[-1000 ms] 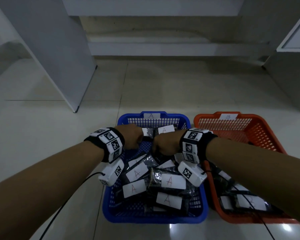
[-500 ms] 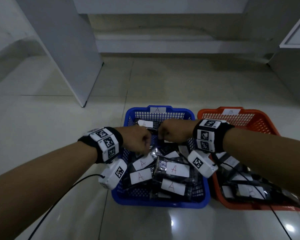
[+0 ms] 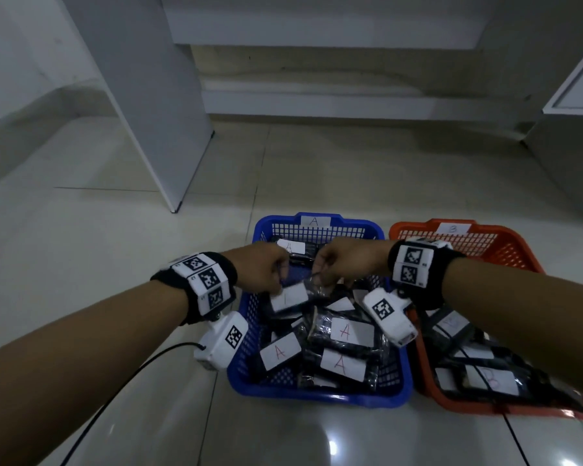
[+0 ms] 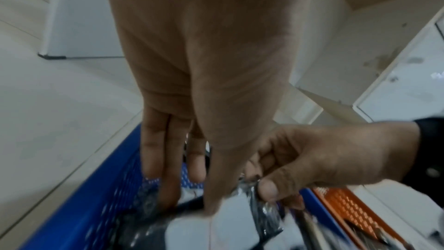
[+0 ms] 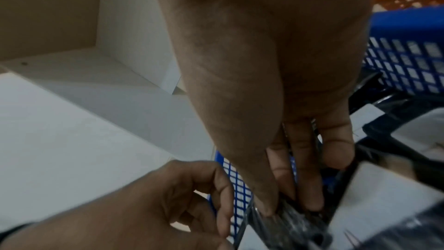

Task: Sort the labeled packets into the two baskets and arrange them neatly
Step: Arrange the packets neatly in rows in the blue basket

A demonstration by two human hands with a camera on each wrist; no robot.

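Observation:
The blue basket (image 3: 317, 396), tagged A, holds several dark packets with white A labels. Next to it on the right, the orange basket (image 3: 485, 230), tagged B, holds B packets (image 3: 485, 380). Both hands meet over the far half of the blue basket. My left hand (image 3: 280, 284) and right hand (image 3: 323, 280) each pinch one dark packet (image 3: 288, 295) by its top edge, and its white label hangs below them. In the left wrist view the right hand's thumb pinches the crinkled packet (image 4: 261, 204). The right wrist view shows the same packet (image 5: 293, 220) between thumb and fingers.
The baskets stand side by side on a glossy tiled floor (image 3: 115, 264). A white panel (image 3: 148, 112) rises at the back left, a low step (image 3: 317, 95) runs behind, and a white cabinet (image 3: 572, 146) stands at the right. A black cable (image 3: 115, 398) trails from my left wrist.
Both hands have stayed together over the blue basket's far half. A labelled packet now hangs beneath them, raised a little from the pile.

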